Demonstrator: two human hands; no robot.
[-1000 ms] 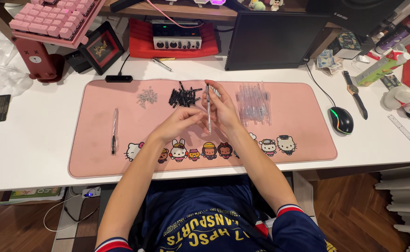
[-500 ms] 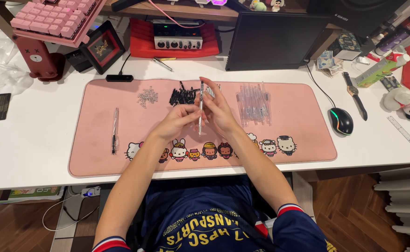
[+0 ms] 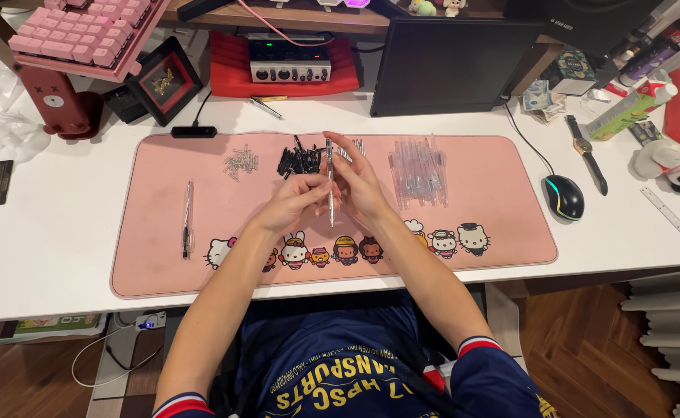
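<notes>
Fingers of both hands pinch one clear pen (image 3: 330, 182) upright over the pink desk mat (image 3: 503, 232).

Left hand (image 3: 293, 203) grips its lower half, right hand (image 3: 359, 182) closes round its upper half. Just beyond lie black pen parts (image 3: 297, 161); clear barrels (image 3: 417, 172) lie right, a finished pen (image 3: 187, 219) far left.

Home desk setup, by every sign: white worktop (image 3: 46, 255) under a pink cartoon-character desk mat (image 3: 503, 178), pink mechanical keyboard (image 3: 84, 35) propped on a stand, dark monitor (image 3: 448, 66), lit computer mouse (image 3: 563, 197), small audio interface (image 3: 290, 71) on red cloth, plush dog (image 3: 669, 164), wristwatch (image 3: 585, 151), wood-plank floor (image 3: 588, 348) below.
</notes>
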